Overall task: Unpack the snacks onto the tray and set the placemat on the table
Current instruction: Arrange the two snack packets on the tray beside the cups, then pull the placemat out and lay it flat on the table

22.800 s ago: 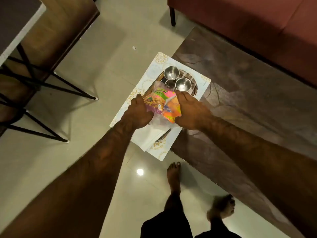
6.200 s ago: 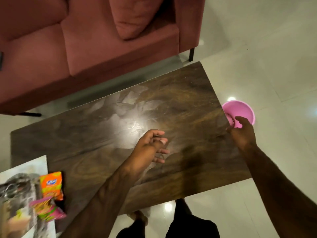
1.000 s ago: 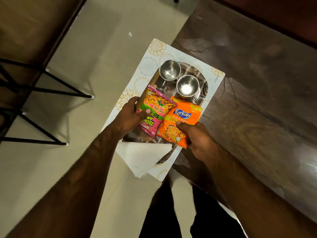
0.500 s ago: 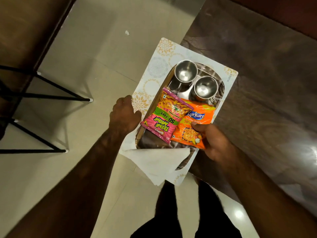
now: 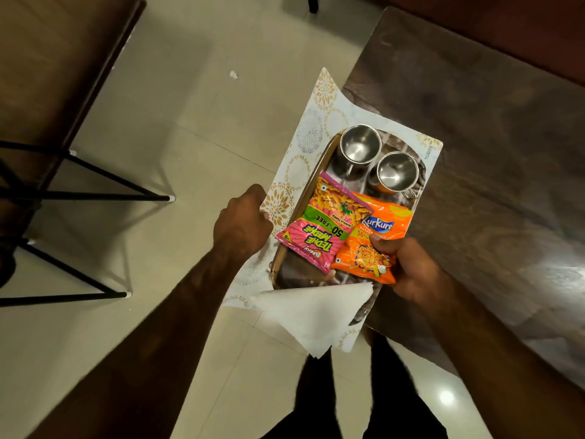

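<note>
A white placemat [image 5: 308, 134] with gold flowers lies over the dark wooden table's [image 5: 490, 153] left end, partly hanging past the edge. On it rests a metal tray [image 5: 311, 182] carrying two steel cups [image 5: 359, 144] [image 5: 397, 171], a pink snack packet [image 5: 319, 229], an orange Kurkure packet [image 5: 376, 229] and a white folded napkin [image 5: 311, 315]. My left hand [image 5: 242, 226] is curled on the placemat's left edge. My right hand [image 5: 411, 267] pinches the orange packet's near end, thumb on top. The pink packet lies free, overlapping the orange one.
Black metal furniture legs [image 5: 95, 172] stand on the tiled floor at the left, under a wooden top [image 5: 57, 58]. A dark red sofa [image 5: 506, 26] runs along the table's far side. My legs are just below the tray.
My left hand has let go of the pink packet and moved left onto the placemat's edge. The right hand keeps its hold on the orange packet, both packets now lying on the tray.
</note>
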Demonstrator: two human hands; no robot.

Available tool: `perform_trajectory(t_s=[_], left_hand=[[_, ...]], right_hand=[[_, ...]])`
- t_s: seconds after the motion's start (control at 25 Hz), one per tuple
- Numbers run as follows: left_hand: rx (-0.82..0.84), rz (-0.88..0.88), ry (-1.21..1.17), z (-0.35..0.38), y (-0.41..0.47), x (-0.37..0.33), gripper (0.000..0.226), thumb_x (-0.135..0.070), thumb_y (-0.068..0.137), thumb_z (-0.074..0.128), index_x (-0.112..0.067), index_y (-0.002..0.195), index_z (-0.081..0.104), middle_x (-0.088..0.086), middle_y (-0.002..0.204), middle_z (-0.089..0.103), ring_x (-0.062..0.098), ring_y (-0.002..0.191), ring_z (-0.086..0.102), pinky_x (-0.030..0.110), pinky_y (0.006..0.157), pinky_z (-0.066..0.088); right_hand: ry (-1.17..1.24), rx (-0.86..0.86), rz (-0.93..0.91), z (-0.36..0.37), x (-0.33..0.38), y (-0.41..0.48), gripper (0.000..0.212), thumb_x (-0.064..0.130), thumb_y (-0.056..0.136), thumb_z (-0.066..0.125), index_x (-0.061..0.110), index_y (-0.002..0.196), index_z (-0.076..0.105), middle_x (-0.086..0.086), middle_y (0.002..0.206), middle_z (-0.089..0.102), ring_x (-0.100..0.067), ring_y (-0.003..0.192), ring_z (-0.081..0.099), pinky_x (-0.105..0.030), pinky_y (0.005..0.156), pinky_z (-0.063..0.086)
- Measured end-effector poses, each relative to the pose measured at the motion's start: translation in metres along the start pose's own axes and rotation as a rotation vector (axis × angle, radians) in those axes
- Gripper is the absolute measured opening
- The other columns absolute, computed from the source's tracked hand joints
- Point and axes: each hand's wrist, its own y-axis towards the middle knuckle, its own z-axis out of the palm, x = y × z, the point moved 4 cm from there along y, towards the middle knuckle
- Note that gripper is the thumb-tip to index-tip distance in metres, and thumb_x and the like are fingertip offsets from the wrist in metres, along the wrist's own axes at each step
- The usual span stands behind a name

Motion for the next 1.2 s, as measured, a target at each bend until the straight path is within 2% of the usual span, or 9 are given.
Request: perform_trajectory(t_s=[0.16, 0.28, 0.4, 0.56, 0.88, 1.04, 1.12, 1.16, 1.2], left_hand=[[-0.044, -0.011, 0.007, -0.023, -0.008, -0.003, 0.019, -0.019, 0.093, 0.063, -0.022, 0.096, 0.044, 0.010, 0.103, 0.072, 0.018, 0.065, 0.050, 0.024, 0.051, 0.029], [-0.057, -0.015, -0.008, -0.038, -0.011, 0.000, 0.014, -0.020, 0.094, 0.061, -0.023, 0.097, 0.047, 0.008, 0.102, 0.072, 0.024, 0.074, 0.057, 0.029, 0.061, 0.038], [-0.080, 0.015, 0.026, -0.054, -0.016, 0.003, 0.010, -0.019, 0.095, 0.059, -0.021, 0.101, 0.051, 0.007, 0.101, 0.073, 0.027, 0.077, 0.061, 0.030, 0.059, 0.041], [-0.128, 0.034, 0.098, -0.082, -0.027, 0.004, 0.016, -0.017, 0.096, 0.053, -0.022, 0.111, 0.056, 0.008, 0.107, 0.073, 0.036, 0.087, 0.065, 0.042, 0.069, 0.055], [-0.264, 0.098, 0.140, -0.152, -0.048, 0.001, 0.018, -0.016, 0.097, 0.059, -0.024, 0.114, 0.060, 0.006, 0.113, 0.075, 0.037, 0.096, 0.069, 0.052, 0.079, 0.058], [-0.302, 0.153, 0.156, -0.172, -0.053, -0.009, 0.021, -0.016, 0.097, 0.061, -0.023, 0.116, 0.063, 0.006, 0.114, 0.075, 0.037, 0.100, 0.069, 0.051, 0.079, 0.058], [-0.311, 0.161, 0.176, -0.176, -0.054, -0.014, 0.022, -0.018, 0.097, 0.060, -0.023, 0.118, 0.063, 0.006, 0.113, 0.075, 0.035, 0.098, 0.069, 0.049, 0.077, 0.058], [-0.311, 0.159, 0.183, -0.178, -0.055, -0.017, 0.022, -0.018, 0.098, 0.059, -0.024, 0.118, 0.063, 0.006, 0.113, 0.075, 0.034, 0.098, 0.069, 0.047, 0.077, 0.058], [-0.307, 0.155, 0.186, -0.179, -0.057, -0.021, 0.023, -0.018, 0.098, 0.057, -0.025, 0.119, 0.062, 0.005, 0.113, 0.075, 0.033, 0.097, 0.068, 0.046, 0.076, 0.057]], right_hand=[[0.045, 0.024, 0.007, -0.004, -0.001, -0.008, 0.041, 0.006, 0.097, 0.058, 0.007, 0.138, 0.060, -0.022, 0.131, 0.068, -0.044, 0.115, 0.066, -0.060, 0.095, 0.052], [0.058, 0.031, 0.024, -0.003, -0.003, -0.010, 0.043, 0.004, 0.098, 0.055, 0.006, 0.141, 0.057, -0.023, 0.134, 0.066, -0.044, 0.116, 0.065, -0.059, 0.093, 0.053], [0.032, 0.003, 0.029, -0.003, -0.001, -0.011, 0.044, 0.003, 0.096, 0.058, 0.007, 0.140, 0.058, -0.023, 0.133, 0.067, -0.046, 0.115, 0.065, -0.060, 0.092, 0.053], [-0.007, -0.042, 0.037, -0.004, 0.001, -0.015, 0.046, 0.004, 0.096, 0.060, 0.007, 0.142, 0.057, -0.023, 0.135, 0.065, -0.048, 0.122, 0.061, -0.065, 0.104, 0.046], [-0.021, -0.110, 0.075, -0.010, 0.005, -0.022, 0.046, 0.004, 0.094, 0.063, 0.007, 0.140, 0.057, -0.023, 0.135, 0.065, -0.047, 0.120, 0.062, -0.066, 0.101, 0.048], [-0.038, -0.104, 0.082, -0.004, 0.010, -0.031, 0.046, 0.002, 0.095, 0.061, 0.005, 0.141, 0.056, -0.024, 0.136, 0.064, -0.047, 0.120, 0.062, -0.065, 0.100, 0.048], [-0.034, -0.076, 0.079, 0.003, 0.015, -0.045, 0.045, 0.004, 0.098, 0.058, 0.005, 0.142, 0.054, -0.025, 0.136, 0.064, -0.046, 0.113, 0.065, -0.062, 0.096, 0.050], [-0.038, -0.072, 0.082, 0.006, 0.017, -0.056, 0.042, 0.007, 0.099, 0.058, 0.005, 0.141, 0.055, -0.024, 0.129, 0.068, -0.044, 0.103, 0.069, -0.058, 0.089, 0.055], [-0.052, -0.066, 0.078, 0.008, 0.020, -0.068, 0.037, 0.010, 0.099, 0.057, 0.006, 0.135, 0.059, -0.022, 0.115, 0.075, -0.040, 0.089, 0.074, -0.052, 0.076, 0.061]])
